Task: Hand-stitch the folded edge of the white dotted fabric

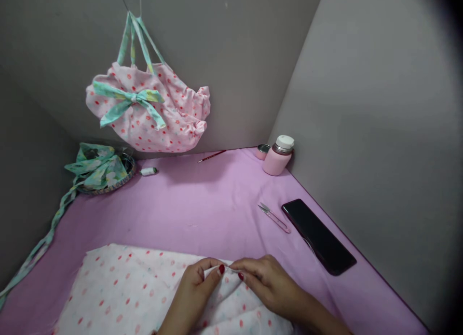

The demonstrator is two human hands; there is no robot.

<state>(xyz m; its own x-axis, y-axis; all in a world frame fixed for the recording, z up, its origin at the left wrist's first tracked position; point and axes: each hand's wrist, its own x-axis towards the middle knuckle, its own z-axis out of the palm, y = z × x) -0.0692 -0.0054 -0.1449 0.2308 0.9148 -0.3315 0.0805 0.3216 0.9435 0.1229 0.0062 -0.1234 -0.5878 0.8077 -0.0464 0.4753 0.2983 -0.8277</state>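
Observation:
A white fabric [130, 286] with red and pink dots lies spread over the lower part of the purple cloth surface. My left hand [197, 286] pinches the fabric's upper edge between thumb and index finger. Just to its right, my right hand [265, 282] pinches the same edge, its thumb and index finger closed on the cloth. A small fold of fabric is raised between the two hands. Any needle or thread at the fingertips is too small to make out.
Pink thread snips [275, 219] lie beside a black phone [318, 236]. Behind stand a pink jar [278, 159] and small cup [262, 152]. A thread spool [148, 171], a basket [123, 180] with green fabric and a thin red stick [213, 156] lie farther back. A dotted pink garment [144, 118] hangs above.

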